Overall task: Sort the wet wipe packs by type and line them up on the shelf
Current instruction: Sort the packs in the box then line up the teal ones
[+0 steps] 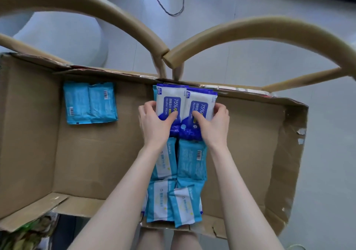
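The left hand (pixel 154 123) covers the bottom of the left alcohol wipe pack (pixel 168 99), the right hand (pixel 213 122) covers the bottom of the right alcohol wipe pack (pixel 200 103), only a thin edge of a light blue pack (pixel 154 93) peeks out behind them, and the green thing (pixel 32 228) in the corner is too blurry to name.

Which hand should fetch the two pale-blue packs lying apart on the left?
Left, probably: the left hand, on the alcohol packs, is nearer those pale-blue packs; the right hand would cross over.

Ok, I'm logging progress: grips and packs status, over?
Left grip holds left alcohol pack, right grip the right alcohol pack. Both by cardboard box far wall. Light blue packs below wrists.
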A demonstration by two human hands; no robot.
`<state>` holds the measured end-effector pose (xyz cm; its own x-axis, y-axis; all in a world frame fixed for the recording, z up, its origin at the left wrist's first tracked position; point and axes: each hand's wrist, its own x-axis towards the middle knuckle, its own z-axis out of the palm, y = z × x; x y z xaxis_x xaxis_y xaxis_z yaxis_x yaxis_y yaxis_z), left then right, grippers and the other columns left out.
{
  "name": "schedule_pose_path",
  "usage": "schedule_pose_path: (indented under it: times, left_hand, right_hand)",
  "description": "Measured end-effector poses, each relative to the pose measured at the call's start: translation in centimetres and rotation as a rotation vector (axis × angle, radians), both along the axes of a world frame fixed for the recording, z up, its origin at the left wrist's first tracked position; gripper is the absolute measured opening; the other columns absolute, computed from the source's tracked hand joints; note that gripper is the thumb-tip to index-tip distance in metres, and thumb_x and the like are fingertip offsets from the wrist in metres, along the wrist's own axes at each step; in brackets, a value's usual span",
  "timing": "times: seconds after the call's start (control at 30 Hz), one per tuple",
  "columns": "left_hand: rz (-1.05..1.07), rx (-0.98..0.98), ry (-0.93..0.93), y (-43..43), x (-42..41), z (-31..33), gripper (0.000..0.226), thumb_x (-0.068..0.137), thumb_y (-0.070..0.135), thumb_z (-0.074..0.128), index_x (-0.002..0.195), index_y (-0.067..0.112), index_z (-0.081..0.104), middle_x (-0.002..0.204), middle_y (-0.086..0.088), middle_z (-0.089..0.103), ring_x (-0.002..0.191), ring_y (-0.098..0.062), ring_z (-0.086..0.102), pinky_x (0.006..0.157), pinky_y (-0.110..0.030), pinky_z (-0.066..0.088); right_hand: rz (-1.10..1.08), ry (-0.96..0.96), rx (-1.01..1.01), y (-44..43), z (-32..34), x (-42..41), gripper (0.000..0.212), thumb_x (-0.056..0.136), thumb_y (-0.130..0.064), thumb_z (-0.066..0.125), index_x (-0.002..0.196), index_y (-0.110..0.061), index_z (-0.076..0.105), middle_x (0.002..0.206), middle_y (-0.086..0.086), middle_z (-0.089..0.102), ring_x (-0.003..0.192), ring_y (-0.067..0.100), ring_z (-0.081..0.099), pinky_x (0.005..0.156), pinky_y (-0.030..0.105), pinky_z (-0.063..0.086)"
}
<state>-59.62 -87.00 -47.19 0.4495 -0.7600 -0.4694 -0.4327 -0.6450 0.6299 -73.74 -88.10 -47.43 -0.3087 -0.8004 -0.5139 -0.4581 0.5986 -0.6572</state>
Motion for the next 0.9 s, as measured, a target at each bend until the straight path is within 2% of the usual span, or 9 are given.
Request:
schedule_pose_path:
  times: [0.1, 0.17, 0.23, 0.33, 0.43, 0.57, 0.73, 0.83, 0.9]
  left_hand:
    - [-0.017, 0.071, 0.084, -0.3, 0.4, 0.3, 0.055, 0.076, 0.034, 0.077, 0.118, 0.013, 0.048, 0.116, -0.001, 0.054, 0.102, -0.009, 0.053, 0.072, -0.018, 0.043]
    - [-0.091, 0.081, 0.082, 0.0, 0.4, 0.4, 0.045, 0.08, 0.035, 0.073, 0.113, 0.014, 0.05, 0.112, -0.001, 0.054, 0.102, -0.011, 0.053, 0.077, -0.025, 0.044]
    - [-0.087, 0.048, 0.168, 0.6, 0.4, 0.9, 0.037, 0.084, 0.037, 0.068, 0.108, 0.02, 0.046, 0.111, 0.002, 0.057, 0.101, -0.012, 0.057, 0.08, -0.029, 0.05]
    - [-0.012, -0.016, 0.312, 1.7, -0.5, 2.6, 0.027, 0.091, 0.031, 0.06, 0.106, 0.02, 0.039, 0.101, 0.01, 0.059, 0.088, 0.0, 0.061, 0.063, -0.012, 0.05]
    - [0.026, -0.041, 0.415, 3.2, -2.4, 4.0, 0.017, 0.094, 0.027, 0.054, 0.102, 0.023, 0.04, 0.096, 0.016, 0.058, 0.079, 0.009, 0.061, 0.06, -0.008, 0.048]
    - [-0.007, -0.001, 0.52, 5.1, -6.6, 3.9, 0.014, 0.098, 0.025, 0.048, 0.108, 0.02, 0.041, 0.095, 0.019, 0.058, 0.083, 0.009, 0.061, 0.061, -0.007, 0.045]
    - [-0.108, 0.1, 0.547, 5.9, -12.2, 1.7, 0.009, 0.098, 0.025, 0.048, 0.107, 0.022, 0.046, 0.097, 0.017, 0.061, 0.086, 0.0, 0.061, 0.074, -0.016, 0.049]
    - [-0.098, 0.144, 0.551, 5.8, -15.4, -0.4, 0.011, 0.095, 0.026, 0.053, 0.105, 0.022, 0.051, 0.101, 0.008, 0.066, 0.091, -0.011, 0.066, 0.082, -0.038, 0.055]
    - [-0.072, 0.152, 0.517, 5.7, -17.2, -2.0, 0.016, 0.092, 0.027, 0.058, 0.106, 0.019, 0.056, 0.103, 0.003, 0.068, 0.089, -0.012, 0.067, 0.08, -0.038, 0.056]
  right_hand:
    - [-0.064, -0.096, 0.018, -0.1, 0.2, -0.3, 0.049, 0.073, -0.028, 0.078, 0.103, -0.023, 0.04, 0.104, -0.006, 0.057, 0.1, 0.013, 0.059, 0.084, 0.036, 0.054]
    - [-0.121, -0.208, 0.025, 0.2, 1.0, -0.3, 0.045, 0.076, -0.019, 0.077, 0.103, -0.02, 0.041, 0.097, -0.009, 0.06, 0.09, 0.008, 0.064, 0.076, 0.029, 0.056]
    - [-0.204, -0.329, 0.0, 0.7, 1.8, -0.6, 0.043, 0.077, -0.012, 0.076, 0.106, -0.017, 0.044, 0.099, -0.004, 0.064, 0.088, 0.009, 0.067, 0.072, 0.027, 0.057]
    - [-0.312, -0.475, -0.023, 2.0, 3.1, -1.8, 0.038, 0.081, -0.005, 0.071, 0.112, -0.012, 0.05, 0.103, 0.003, 0.067, 0.088, 0.013, 0.069, 0.066, 0.024, 0.057]
    - [-0.373, -0.548, -0.01, 3.8, 3.7, -3.8, 0.024, 0.087, -0.008, 0.065, 0.108, -0.013, 0.057, 0.102, 0.006, 0.07, 0.089, 0.022, 0.07, 0.071, 0.034, 0.059]
    - [-0.429, -0.532, 0.035, 6.3, 3.7, -7.4, 0.014, 0.091, -0.014, 0.06, 0.102, -0.022, 0.056, 0.102, 0.003, 0.071, 0.092, 0.024, 0.069, 0.08, 0.045, 0.056]
    - [-0.43, -0.439, 0.078, 8.4, 2.2, -13.2, 0.023, 0.089, -0.019, 0.064, 0.109, -0.02, 0.052, 0.108, 0.004, 0.068, 0.095, 0.022, 0.069, 0.081, 0.047, 0.057]
    - [-0.396, -0.379, 0.086, 8.0, 0.7, -16.2, 0.03, 0.089, -0.019, 0.065, 0.113, -0.018, 0.048, 0.11, 0.002, 0.066, 0.095, 0.019, 0.068, 0.072, 0.034, 0.058]
    - [-0.358, -0.344, 0.079, 7.5, -0.5, -17.8, 0.03, 0.089, -0.018, 0.064, 0.113, -0.018, 0.046, 0.105, -0.003, 0.064, 0.089, 0.013, 0.068, 0.061, 0.02, 0.055]
